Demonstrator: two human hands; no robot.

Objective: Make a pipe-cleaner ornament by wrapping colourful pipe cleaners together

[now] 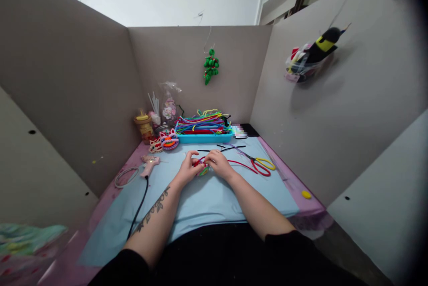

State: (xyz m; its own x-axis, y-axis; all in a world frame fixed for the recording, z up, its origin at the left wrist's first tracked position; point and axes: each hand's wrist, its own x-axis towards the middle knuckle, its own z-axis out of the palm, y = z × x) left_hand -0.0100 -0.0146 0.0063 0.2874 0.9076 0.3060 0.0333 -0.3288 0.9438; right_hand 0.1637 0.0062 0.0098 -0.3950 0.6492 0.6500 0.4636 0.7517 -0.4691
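Over the blue cloth, my left hand (188, 167) curls its fingers around the left side of a small pipe-cleaner craft piece (203, 171), green with red and other colours. From the other side my right hand (218, 163) pinches at its top edge, near a red strand. Much of the piece is hidden by my fingers. A long red pipe cleaner (244, 163) trails right from beside my right hand. Close by lie scissors (257, 163) with one red and one yellow handle, and black pipe-cleaner lengths (204, 150).
Behind my hands stands a blue tray (203, 138) heaped with coloured pipe cleaners. Finished lion-face crafts (169, 139), a cup (144, 127) and a pink glue gun (150, 166) with its cord are on the left. A yellow disc (306, 194) lies at right. Grey panels (197, 94) enclose the table.
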